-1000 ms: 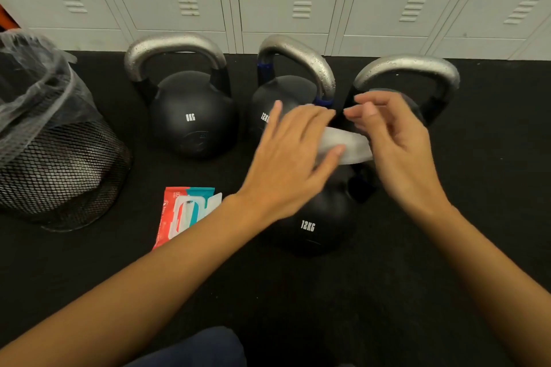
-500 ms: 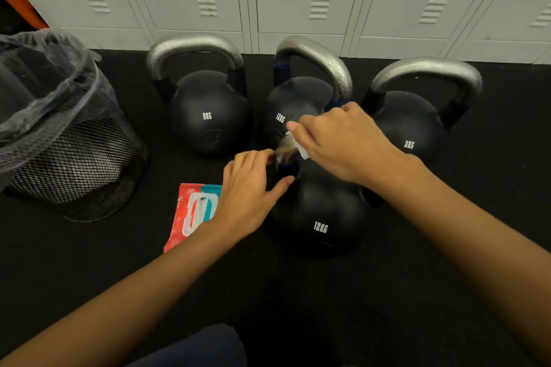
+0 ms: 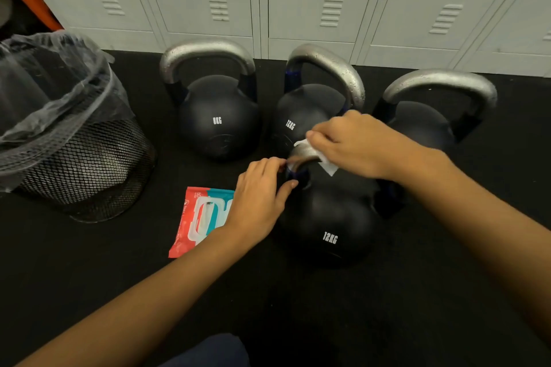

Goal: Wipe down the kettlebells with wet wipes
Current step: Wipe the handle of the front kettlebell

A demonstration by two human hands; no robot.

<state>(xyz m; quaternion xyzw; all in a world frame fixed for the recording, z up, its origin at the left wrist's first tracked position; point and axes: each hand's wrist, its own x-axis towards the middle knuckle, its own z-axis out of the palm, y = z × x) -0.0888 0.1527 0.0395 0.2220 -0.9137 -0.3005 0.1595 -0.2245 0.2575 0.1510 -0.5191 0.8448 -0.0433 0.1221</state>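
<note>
Both hands work at the front kettlebell (image 3: 328,217), low in the centre of the frame: the right hand (image 3: 357,143) presses a wet wipe (image 3: 326,165) around its handle, and the left hand (image 3: 259,197) pinches the handle's base. Heavy and stable, it should not move; the wipe is soft and thin.

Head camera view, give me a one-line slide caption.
Right hand wipes the near 12KG kettlebell handle with a wet wipe; left hand steadies it.
</note>
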